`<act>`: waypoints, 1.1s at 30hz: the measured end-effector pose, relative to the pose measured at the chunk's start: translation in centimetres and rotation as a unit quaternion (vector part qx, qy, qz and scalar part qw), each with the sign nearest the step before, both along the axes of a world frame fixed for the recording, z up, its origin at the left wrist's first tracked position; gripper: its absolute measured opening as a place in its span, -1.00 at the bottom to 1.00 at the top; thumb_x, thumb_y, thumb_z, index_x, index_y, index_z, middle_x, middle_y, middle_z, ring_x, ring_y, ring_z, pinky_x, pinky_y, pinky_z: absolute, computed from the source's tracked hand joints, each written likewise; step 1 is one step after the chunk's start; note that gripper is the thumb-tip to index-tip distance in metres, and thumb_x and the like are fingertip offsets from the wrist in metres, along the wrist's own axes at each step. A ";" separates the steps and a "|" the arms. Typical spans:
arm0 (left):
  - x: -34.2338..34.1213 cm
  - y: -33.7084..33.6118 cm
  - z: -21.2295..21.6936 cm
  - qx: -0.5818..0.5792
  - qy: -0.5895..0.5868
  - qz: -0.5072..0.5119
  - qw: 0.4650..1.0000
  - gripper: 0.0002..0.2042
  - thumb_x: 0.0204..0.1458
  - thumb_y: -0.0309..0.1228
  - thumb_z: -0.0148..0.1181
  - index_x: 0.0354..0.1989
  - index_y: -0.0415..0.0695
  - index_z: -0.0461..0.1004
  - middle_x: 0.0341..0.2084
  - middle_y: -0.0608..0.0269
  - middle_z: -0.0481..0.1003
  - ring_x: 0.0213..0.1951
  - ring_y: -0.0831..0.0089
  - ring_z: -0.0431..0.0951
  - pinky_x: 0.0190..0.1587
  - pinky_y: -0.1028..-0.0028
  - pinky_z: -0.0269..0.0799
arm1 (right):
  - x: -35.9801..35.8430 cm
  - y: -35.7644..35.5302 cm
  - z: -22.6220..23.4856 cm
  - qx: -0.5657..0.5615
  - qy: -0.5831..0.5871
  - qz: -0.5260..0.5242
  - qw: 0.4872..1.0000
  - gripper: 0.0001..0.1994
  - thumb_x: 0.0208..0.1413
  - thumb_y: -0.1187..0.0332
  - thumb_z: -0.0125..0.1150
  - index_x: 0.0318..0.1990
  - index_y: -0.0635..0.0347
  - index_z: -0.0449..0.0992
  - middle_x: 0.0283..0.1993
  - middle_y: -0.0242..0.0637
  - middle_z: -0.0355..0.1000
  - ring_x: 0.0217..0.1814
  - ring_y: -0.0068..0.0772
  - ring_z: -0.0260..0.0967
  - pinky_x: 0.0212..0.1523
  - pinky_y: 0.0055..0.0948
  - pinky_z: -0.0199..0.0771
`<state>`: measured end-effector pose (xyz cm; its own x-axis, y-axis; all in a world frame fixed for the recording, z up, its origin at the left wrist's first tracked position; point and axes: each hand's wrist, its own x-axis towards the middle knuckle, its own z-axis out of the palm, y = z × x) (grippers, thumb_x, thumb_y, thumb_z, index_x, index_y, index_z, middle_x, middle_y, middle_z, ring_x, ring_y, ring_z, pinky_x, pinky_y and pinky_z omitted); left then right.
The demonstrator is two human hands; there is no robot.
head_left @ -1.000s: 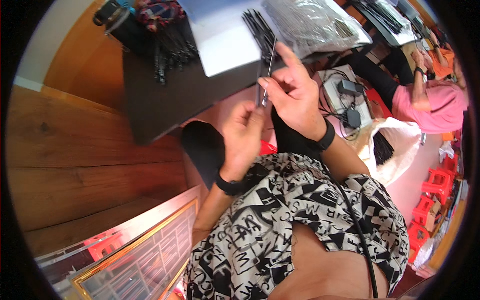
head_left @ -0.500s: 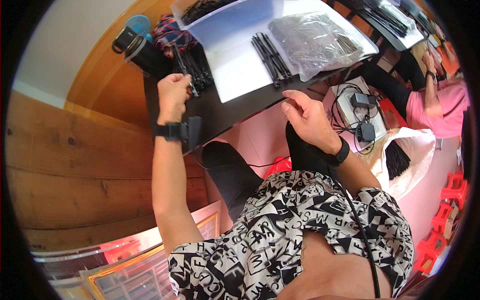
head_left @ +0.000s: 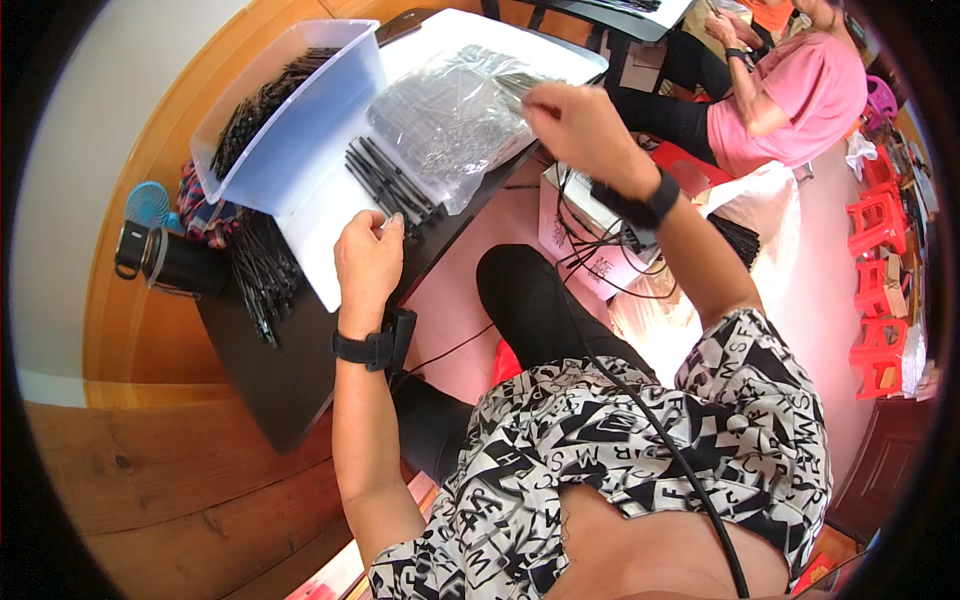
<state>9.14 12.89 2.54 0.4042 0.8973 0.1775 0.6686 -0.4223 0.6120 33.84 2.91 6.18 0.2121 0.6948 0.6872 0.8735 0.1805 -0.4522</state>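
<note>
My left hand point(head_left: 370, 258) is closed in a pinch over the table's front edge, just below a row of slim black sticks point(head_left: 388, 178). Whatever its fingertips hold is too small to make out. My right hand point(head_left: 590, 135) is raised, fingers curled together, by the right end of a clear plastic bag point(head_left: 440, 125) full of thin greyish strands. What lies between those fingers is hidden. A heap of black sticks point(head_left: 262, 275) lies farther left on the dark table point(head_left: 285, 395). Both wrists wear black bands.
A translucent tub point(head_left: 310, 120) of black pieces stands on the white board point(head_left: 310, 255). Left are a black flask point(head_left: 185, 262) and a blue fan point(head_left: 147, 204). Cables point(head_left: 590, 235) cross a box beside a white sack point(head_left: 770, 215). A co-worker in pink point(head_left: 790, 110) sits at the right.
The view has swung, so the table appears farther left. My left hand has left the black stick heap for the row's near end. My right hand has risen to the bag's right end.
</note>
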 end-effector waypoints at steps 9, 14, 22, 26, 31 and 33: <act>0.5 0.7 0.7 0.066 0.107 0.019 0.992 -0.71 -0.31 -0.40 0.08 -0.40 -0.34 0.46 -0.51 -0.14 0.47 -0.36 0.03 0.49 -0.25 0.28 0.37 | 3.1 6.3 0.8 -0.276 -0.235 -0.047 0.931 -0.84 -0.31 0.50 0.02 -0.54 0.39 0.49 -0.51 0.10 0.41 -0.40 0.03 0.43 -0.36 -0.24 0.44; 0.4 0.5 1.1 0.078 0.108 0.026 0.991 -0.70 -0.32 -0.41 0.06 -0.38 -0.34 0.45 -0.47 -0.16 0.47 -0.32 0.01 0.48 -0.20 0.27 0.36 | 3.7 8.6 0.9 -0.298 -0.247 -0.040 0.921 -0.82 -0.35 0.49 0.06 -0.53 0.41 0.50 -0.54 0.12 0.40 -0.42 0.01 0.44 -0.41 -0.26 0.45; 0.0 -0.4 0.2 0.115 0.136 0.034 0.984 -0.71 -0.27 -0.37 0.06 -0.40 -0.35 0.43 -0.47 -0.19 0.46 -0.32 -0.03 0.47 -0.23 0.20 0.34 | 5.5 7.4 1.9 -0.277 -0.246 -0.053 0.927 -0.84 -0.31 0.44 0.10 -0.53 0.36 0.48 -0.55 0.06 0.37 -0.48 -0.01 0.38 -0.45 -0.27 0.36; -0.5 0.0 -0.1 0.116 0.132 0.038 0.984 -0.72 -0.29 -0.41 0.13 -0.40 -0.35 0.43 -0.52 -0.15 0.47 -0.37 0.00 0.48 -0.26 0.24 0.37 | 5.5 5.8 3.6 -0.384 -0.228 -0.039 0.894 -0.81 -0.27 0.37 0.20 -0.49 0.33 0.49 -0.52 -0.05 0.41 -0.45 -0.12 0.40 -0.44 -0.31 0.36; 0.1 0.8 -0.3 0.080 0.073 0.052 0.993 -0.73 -0.35 -0.47 0.16 -0.41 -0.35 0.44 -0.55 -0.12 0.46 -0.40 0.03 0.49 -0.27 0.29 0.37 | 6.6 5.4 3.3 -0.372 -0.209 -0.007 0.904 -0.85 -0.25 0.41 0.16 -0.49 0.30 0.50 -0.57 -0.15 0.40 -0.52 -0.29 0.36 -0.47 -0.39 0.34; -0.2 0.9 0.1 0.066 0.081 0.033 0.994 -0.75 -0.33 -0.50 0.13 -0.40 -0.35 0.42 -0.54 -0.12 0.46 -0.41 0.03 0.49 -0.29 0.29 0.37 | 6.8 5.7 3.2 -0.352 -0.179 -0.012 0.919 -0.85 -0.25 0.41 0.14 -0.50 0.31 0.49 -0.59 -0.17 0.40 -0.54 -0.32 0.36 -0.49 -0.40 0.33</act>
